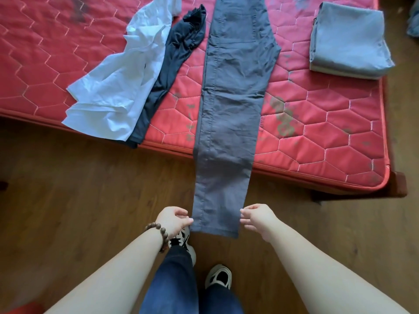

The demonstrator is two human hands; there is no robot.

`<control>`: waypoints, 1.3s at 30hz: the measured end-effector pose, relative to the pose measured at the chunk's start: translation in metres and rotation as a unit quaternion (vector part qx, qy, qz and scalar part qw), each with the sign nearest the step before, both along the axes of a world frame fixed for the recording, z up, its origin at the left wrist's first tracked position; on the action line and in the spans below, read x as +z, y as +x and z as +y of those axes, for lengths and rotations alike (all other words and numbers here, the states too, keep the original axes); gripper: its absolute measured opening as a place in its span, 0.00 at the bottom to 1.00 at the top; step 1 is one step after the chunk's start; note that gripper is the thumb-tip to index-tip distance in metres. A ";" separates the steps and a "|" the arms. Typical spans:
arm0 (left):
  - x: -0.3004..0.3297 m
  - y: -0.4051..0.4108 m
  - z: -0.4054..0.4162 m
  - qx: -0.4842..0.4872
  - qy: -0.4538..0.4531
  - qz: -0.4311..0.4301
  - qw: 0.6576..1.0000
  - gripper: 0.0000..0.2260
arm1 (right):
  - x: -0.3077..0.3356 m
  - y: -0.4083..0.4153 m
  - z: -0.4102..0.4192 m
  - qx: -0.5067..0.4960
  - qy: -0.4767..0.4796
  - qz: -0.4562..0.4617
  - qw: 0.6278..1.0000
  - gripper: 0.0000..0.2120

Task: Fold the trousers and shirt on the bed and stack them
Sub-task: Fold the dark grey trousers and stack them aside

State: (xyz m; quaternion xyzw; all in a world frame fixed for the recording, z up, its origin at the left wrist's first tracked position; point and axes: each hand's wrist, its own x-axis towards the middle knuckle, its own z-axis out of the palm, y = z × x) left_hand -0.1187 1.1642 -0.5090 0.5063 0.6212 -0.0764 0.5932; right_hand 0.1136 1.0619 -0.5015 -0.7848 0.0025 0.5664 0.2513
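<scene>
one pair of grey trousers [229, 114] lies lengthwise on the bed [328, 123], legs hanging past its edge. left hand [174, 219] and right hand [257, 217] each pinch a hem corner. beside them lie one white shirt [118, 87], one dark garment [172, 64] and one folded grey stack [347, 39].

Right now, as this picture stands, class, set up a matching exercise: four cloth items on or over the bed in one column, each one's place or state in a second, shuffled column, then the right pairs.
Items:
1. grey trousers
2. white shirt
3. black garment
4. grey-blue cloth

States:
A. folded, near the bed's right edge
B. crumpled, furthest left
C. laid out long, hem pinched by both hands
D. bunched between two other items

Pairs: 1-C, 2-B, 3-D, 4-A
</scene>
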 end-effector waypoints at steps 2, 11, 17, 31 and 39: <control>0.001 0.006 0.007 0.012 0.014 0.001 1.000 0.14 | 0.000 0.004 0.002 0.036 -0.011 -0.017 0.999 0.07; 0.005 0.073 0.082 0.049 0.133 -0.048 0.989 0.06 | 0.006 0.043 0.064 -0.017 0.088 -0.074 0.993 0.05; -0.008 0.120 0.143 0.046 0.206 -0.024 0.977 0.11 | -0.006 0.083 0.123 0.014 0.094 -0.214 0.972 0.13; -0.034 0.129 0.168 0.017 0.158 -0.001 0.987 0.08 | -0.034 0.083 0.140 0.020 0.016 -0.270 0.962 0.03; -0.033 0.121 0.168 0.024 0.219 0.005 0.975 0.05 | -0.038 0.083 0.146 -0.079 0.089 -0.225 0.967 0.07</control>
